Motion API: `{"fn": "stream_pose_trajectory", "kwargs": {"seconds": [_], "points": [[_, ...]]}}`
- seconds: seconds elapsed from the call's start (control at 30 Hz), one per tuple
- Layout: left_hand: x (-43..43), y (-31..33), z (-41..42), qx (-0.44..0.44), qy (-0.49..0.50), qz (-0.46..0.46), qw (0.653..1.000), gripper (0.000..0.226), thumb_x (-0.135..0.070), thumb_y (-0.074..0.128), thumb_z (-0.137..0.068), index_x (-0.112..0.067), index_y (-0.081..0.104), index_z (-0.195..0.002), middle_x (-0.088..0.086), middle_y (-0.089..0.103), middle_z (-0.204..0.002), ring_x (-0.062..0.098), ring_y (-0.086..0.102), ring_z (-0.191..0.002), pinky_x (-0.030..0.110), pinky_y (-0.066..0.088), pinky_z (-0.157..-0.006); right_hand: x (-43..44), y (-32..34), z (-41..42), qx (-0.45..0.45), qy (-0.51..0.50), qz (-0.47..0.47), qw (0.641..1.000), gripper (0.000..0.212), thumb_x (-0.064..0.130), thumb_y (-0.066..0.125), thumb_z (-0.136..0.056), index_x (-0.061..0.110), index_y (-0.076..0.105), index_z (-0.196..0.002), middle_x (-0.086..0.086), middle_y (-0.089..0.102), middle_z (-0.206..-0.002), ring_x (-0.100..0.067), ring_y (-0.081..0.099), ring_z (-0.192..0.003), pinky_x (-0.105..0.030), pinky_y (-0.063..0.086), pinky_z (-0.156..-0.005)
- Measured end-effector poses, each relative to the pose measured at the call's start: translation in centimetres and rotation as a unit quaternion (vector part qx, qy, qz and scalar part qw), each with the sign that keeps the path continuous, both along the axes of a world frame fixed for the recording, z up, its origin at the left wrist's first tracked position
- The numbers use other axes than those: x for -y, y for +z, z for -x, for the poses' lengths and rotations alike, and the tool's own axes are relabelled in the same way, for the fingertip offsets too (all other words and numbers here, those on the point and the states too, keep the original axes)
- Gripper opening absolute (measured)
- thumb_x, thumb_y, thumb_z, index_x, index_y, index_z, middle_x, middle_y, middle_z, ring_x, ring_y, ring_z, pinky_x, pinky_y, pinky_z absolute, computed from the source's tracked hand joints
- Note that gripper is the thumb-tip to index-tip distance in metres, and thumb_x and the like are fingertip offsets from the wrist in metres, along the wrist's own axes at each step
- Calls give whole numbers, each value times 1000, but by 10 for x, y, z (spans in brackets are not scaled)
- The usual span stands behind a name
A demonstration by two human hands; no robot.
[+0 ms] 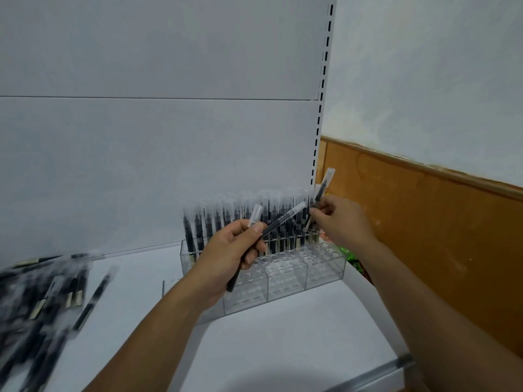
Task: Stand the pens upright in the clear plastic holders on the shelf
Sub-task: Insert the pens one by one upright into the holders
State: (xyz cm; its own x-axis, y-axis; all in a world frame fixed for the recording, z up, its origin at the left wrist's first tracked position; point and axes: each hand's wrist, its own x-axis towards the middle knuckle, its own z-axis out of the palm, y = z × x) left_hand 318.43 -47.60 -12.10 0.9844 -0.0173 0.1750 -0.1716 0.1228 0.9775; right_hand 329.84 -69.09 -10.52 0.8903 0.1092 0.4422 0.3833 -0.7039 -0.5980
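Fingers (250, 258) of the left hand (223, 258) grip black, clear-capped pens (278, 220); the right hand (342, 219) pinches another.

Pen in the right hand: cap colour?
Clear cap on a black pen; head view shows it.

Head camera, looking down, near shelf (283, 349)
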Motion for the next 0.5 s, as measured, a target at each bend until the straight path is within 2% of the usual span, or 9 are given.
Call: {"fn": "stream_pose_trajectory", "kwargs": {"seconds": [0.1,0.17,0.3,0.43,0.5], "points": [[0,0,0,-3,0,0,1000,30,-29,59,-93,-3,60,-108,1,64,-71,7,46,-50,16,38,-46,2,3,-2,7,-1,52,999,11,33,61,-93,23,63,-90,15,58,-71,-7,56,-68,-25,42,-55],[0,0,0,-3,-1,-1,1000,27,-29,59,-94,-5,60,-107,0,64,-71,7,45,-50,16,38,-46,2,3,-1,-5,10,87,996,13,33,62,-93,25,58,-83,16,55,-68,-3,52,-64,-22,34,-51],[1,1,1,-3,-1,0,1000,26,-29,59,-94,-7,60,-107,-1,64,-70,6,45,-50,16,38,-47,-1,-2,1,-37,32,100,994,11,33,64,-92,26,60,-84,12,59,-74,-5,54,-66,-23,39,-55],[1,1,1,-2,1,-2,1000,26,-28,58,-94,-6,60,-107,-1,64,-69,6,45,-50,16,38,-46,0,0,1,11,14,27,999,14,32,61,-94,20,67,-92,14,60,-73,-4,56,-68,-21,37,-53],[1,1,1,-1,1,0,1000,26,-27,58,-94,-5,60,-107,-1,63,-69,6,45,-50,15,38,-46,1,3,1,23,13,29,999,16,33,61,-94,19,68,-93,13,59,-73,-3,55,-68,-20,36,-53]]}}
